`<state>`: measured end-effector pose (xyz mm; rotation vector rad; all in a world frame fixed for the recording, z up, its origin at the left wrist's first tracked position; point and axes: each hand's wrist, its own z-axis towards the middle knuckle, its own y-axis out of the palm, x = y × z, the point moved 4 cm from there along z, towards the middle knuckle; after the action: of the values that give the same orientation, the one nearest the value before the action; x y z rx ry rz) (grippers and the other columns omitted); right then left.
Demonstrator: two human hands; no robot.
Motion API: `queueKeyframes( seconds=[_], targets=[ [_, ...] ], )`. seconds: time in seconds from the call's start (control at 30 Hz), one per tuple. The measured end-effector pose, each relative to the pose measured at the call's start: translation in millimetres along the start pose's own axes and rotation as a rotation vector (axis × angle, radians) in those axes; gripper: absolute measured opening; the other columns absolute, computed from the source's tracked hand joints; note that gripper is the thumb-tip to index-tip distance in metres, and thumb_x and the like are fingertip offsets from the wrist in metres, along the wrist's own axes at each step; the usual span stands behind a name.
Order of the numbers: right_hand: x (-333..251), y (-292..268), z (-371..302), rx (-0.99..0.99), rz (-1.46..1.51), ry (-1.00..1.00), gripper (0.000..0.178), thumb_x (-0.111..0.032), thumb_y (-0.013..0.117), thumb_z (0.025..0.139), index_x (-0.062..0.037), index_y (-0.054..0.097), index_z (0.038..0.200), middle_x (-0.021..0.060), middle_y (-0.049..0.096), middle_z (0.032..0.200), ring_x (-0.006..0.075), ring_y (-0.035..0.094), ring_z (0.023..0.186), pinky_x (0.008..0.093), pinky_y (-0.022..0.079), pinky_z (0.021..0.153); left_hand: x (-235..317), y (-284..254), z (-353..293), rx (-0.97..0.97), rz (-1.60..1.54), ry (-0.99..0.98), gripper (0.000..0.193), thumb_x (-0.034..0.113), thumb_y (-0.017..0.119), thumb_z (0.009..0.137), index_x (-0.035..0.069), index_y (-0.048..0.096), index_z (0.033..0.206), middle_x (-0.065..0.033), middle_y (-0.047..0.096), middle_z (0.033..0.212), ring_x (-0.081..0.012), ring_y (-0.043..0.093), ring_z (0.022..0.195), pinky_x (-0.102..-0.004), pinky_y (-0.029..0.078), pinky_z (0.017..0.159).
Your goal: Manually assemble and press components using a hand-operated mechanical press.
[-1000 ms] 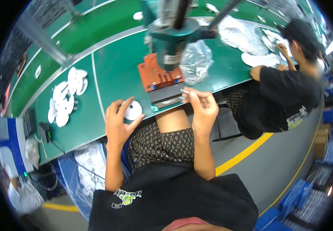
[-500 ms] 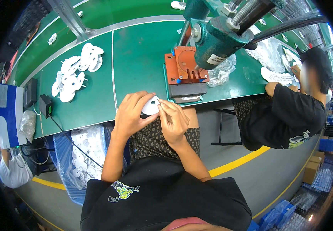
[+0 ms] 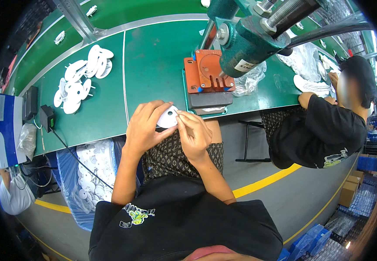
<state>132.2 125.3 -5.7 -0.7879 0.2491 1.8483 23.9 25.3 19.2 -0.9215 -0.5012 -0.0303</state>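
A white round plastic disc (image 3: 166, 119) with a dark hole is held over my lap, just off the table's front edge. My left hand (image 3: 147, 124) grips it by the rim, thumb below and fingers above. The fingertips of my right hand (image 3: 193, 132) are pinched at the disc's right edge; whether a small part is between them is too small to tell. Beyond my hands, to the right, stands a green press (image 3: 247, 50) over an orange fixture (image 3: 210, 71) on a dark block.
Several white discs with stems (image 3: 82, 80) lie piled on the green table (image 3: 153, 56) at left. A blue-lined bin (image 3: 69, 191) of white parts stands below. Black adapters (image 3: 47, 117) and a cable sit near the left edge. At right, a co-worker (image 3: 323, 126) sits by white parts.
The view has shifted slightly, so the scene sits a little further left. Both hands keep their hold on the disc, with only slight finger movement.
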Motion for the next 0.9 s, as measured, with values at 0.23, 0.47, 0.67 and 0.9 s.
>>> queueKeyframes(
  seconds=[0.23, 0.47, 0.67, 0.9],
  targets=[
    [-8.8, -1.4, 9.6, -0.034, -0.133, -0.062, 0.022, 0.006, 0.077, 0.074, 0.0043, 0.064, 0.092, 0.0162, 0.071, 0.090, 0.0285, 0.071, 0.080, 0.0333, 0.057, 0.067, 1.6, 1.4, 3.1, -0.017, 0.003, 0.007, 0.056, 0.019, 0.082, 0.066, 0.006, 0.063, 0.117, -0.0099, 0.063, 0.110, -0.0299, 0.060, 0.095, -0.0388, 0.049, 0.082],
    [-1.5, 9.7, 11.6, -0.215, -0.298, -0.016, 0.025, -0.011, 0.070, 0.083, 0.0029, 0.065, 0.103, 0.0141, 0.066, 0.115, 0.0254, 0.065, 0.080, 0.0330, 0.055, 0.065, 2.0, 4.4, 5.1, -0.082, -0.060, -0.057, 0.059, 0.015, 0.080, 0.066, 0.005, 0.060, 0.121, -0.0119, 0.063, 0.117, -0.0340, 0.058, 0.104, -0.0418, 0.046, 0.092],
    [-10.6, -11.8, 3.8, -0.089, -0.163, -0.027, 0.034, -0.002, 0.071, 0.080, 0.0030, 0.065, 0.112, 0.0159, 0.068, 0.107, 0.0266, 0.069, 0.087, 0.0343, 0.057, 0.071, -20.8, -15.5, 15.3, -0.174, -0.281, -0.202, 0.061, 0.008, 0.067, 0.068, 0.005, 0.057, 0.128, -0.0132, 0.053, 0.139, -0.0353, 0.042, 0.135, -0.0450, 0.030, 0.114],
    [26.0, -70.0, -29.2, 0.023, -0.183, 0.079, 0.021, 0.010, 0.062, 0.081, 0.0019, 0.066, 0.100, 0.0126, 0.070, 0.083, 0.0251, 0.068, 0.073, 0.0312, 0.053, 0.064, -24.5, -20.7, 12.8, 0.034, -0.178, -0.317, 0.040, 0.010, 0.067, 0.084, 0.002, 0.062, 0.123, -0.0163, 0.055, 0.137, -0.0332, 0.050, 0.130, -0.0407, 0.035, 0.111]
  ],
)
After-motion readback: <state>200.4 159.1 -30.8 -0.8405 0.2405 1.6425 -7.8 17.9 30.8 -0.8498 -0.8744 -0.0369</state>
